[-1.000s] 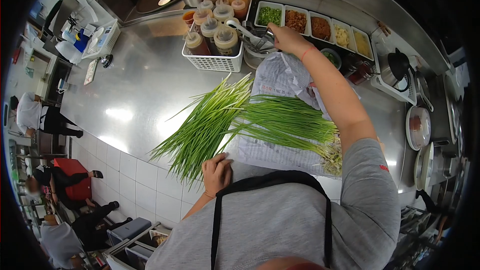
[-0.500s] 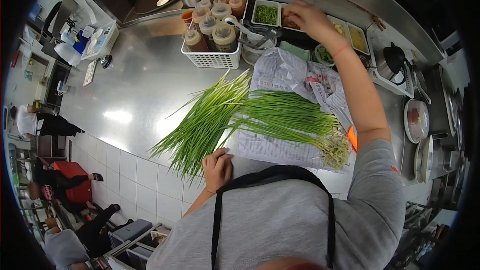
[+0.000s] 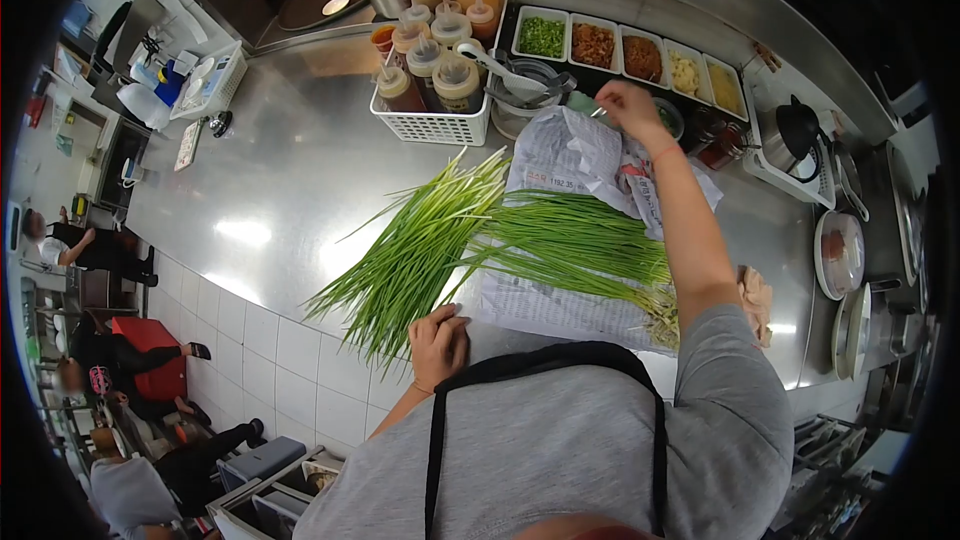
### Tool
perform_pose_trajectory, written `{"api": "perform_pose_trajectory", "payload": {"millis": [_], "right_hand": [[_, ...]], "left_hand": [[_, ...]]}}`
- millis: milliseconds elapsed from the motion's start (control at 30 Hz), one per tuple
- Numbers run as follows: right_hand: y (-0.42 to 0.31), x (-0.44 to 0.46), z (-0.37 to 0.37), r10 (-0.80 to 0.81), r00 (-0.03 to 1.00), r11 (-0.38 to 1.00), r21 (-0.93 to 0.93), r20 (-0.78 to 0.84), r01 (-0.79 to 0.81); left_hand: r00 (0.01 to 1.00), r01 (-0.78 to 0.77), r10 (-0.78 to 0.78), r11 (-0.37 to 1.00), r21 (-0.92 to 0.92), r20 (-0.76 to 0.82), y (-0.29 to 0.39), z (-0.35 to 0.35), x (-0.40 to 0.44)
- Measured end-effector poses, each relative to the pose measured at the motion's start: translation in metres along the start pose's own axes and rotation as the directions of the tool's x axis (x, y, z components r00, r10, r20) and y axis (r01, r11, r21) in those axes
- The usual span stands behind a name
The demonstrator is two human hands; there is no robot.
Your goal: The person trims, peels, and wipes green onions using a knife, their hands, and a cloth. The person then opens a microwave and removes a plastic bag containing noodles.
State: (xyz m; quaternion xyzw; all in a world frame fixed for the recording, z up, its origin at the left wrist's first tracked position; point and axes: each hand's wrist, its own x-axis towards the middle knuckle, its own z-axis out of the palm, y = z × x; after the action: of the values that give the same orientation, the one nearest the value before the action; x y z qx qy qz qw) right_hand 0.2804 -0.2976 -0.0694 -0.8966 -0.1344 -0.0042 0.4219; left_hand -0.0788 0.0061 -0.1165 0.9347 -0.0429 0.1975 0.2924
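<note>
- Now that our right hand [image 3: 632, 108] has come back from over the tray of brown topping [image 3: 593, 44], that tray lies uncovered, just beyond our right fingers.
- Those fingers are pinched together, seemingly on a small shiny piece [image 3: 598, 113]; we cannot tell what it is.
- Below them sits the crumpled back of the newspaper [image 3: 560, 310]; just beside their tips is a green cloth [image 3: 580, 101].
- Our left hand [image 3: 438, 348] has stayed at the counter's edge, fingers curled; we cannot tell whether they grip anything.
- Just ahead of the left fingers lies the loose bunch of green onions [image 3: 405, 250]; the rooted bunch [image 3: 575, 240] lies on the newspaper, between our hands.
- For the work, this means neither bunch is in our grip.
</note>
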Motion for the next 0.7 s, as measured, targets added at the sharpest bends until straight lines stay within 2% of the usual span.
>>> {"api": "perform_pose_trajectory", "payload": {"millis": [67, 133, 167, 233, 267, 333, 367, 467, 533, 600, 633, 667, 700], "right_hand": [[-0.016, 0.001, -0.022, -0.162, 0.977, 0.983, -0.107, -0.135, 0.148], [-0.051, -0.003, -0.047, -0.323, 0.913, 0.924, -0.292, -0.251, 0.246], [-0.048, 0.000, -0.048, -0.316, 0.914, 0.926, -0.294, -0.255, 0.238], [-0.044, 0.012, -0.052, -0.445, 0.862, 0.842, -0.441, -0.243, 0.310], [-0.038, 0.013, -0.045, -0.444, 0.862, 0.842, -0.444, -0.246, 0.307], [-0.023, 0.016, -0.021, -0.392, 0.918, 0.865, -0.362, -0.056, 0.347], [-0.025, 0.015, -0.015, -0.313, 0.949, 0.932, -0.203, -0.028, 0.301], [-0.022, 0.019, -0.002, -0.256, 0.966, 0.960, -0.130, -0.045, 0.248], [-0.003, 0.028, 0.003, -0.278, 0.960, 0.952, -0.146, -0.032, 0.270], [-0.016, 0.033, -0.004, -0.200, 0.971, 0.975, 0.073, -0.135, 0.211], [-0.029, 0.034, -0.014, 0.000, 0.979, 0.992, 0.127, -0.205, 0.026], [-0.037, 0.042, -0.023, -0.018, 0.962, 0.997, 0.066, -0.273, 0.038], [-0.039, 0.052, -0.029, -0.068, 0.953, 0.984, 0.138, -0.296, 0.113]], "left_hand": [[1.000, -0.008, 0.008, 1.000, 0.004, 0.008, 0.000, 0.000, 0.000], [1.000, -0.007, 0.007, 1.000, 0.004, 0.022, 0.000, -0.001, 0.000], [1.000, -0.008, 0.008, 1.000, 0.002, 0.027, 0.000, 0.000, 0.001], [0.999, -0.014, 0.014, 1.000, 0.001, 0.030, 0.000, 0.000, 0.002], [0.999, -0.016, 0.016, 1.000, 0.005, 0.028, 0.000, 0.000, 0.001], [0.999, -0.020, 0.020, 1.000, 0.008, 0.030, -0.001, 0.001, 0.000], [0.999, -0.021, 0.020, 1.000, 0.013, 0.031, -0.002, 0.001, 0.001], [0.999, -0.011, 0.010, 1.000, 0.008, 0.034, 0.000, 0.001, 0.001], [0.999, -0.006, 0.006, 1.000, 0.014, 0.037, 0.001, 0.000, 0.001], [1.000, -0.001, 0.001, 1.000, 0.019, 0.027, 0.000, 0.001, 0.003], [1.000, 0.007, -0.007, 1.000, 0.016, 0.028, 0.001, 0.001, 0.003], [0.999, 0.014, -0.014, 1.000, 0.012, 0.031, 0.002, 0.001, 0.003], [0.999, 0.017, -0.017, 1.000, 0.012, 0.034, 0.002, 0.000, 0.003]]}}
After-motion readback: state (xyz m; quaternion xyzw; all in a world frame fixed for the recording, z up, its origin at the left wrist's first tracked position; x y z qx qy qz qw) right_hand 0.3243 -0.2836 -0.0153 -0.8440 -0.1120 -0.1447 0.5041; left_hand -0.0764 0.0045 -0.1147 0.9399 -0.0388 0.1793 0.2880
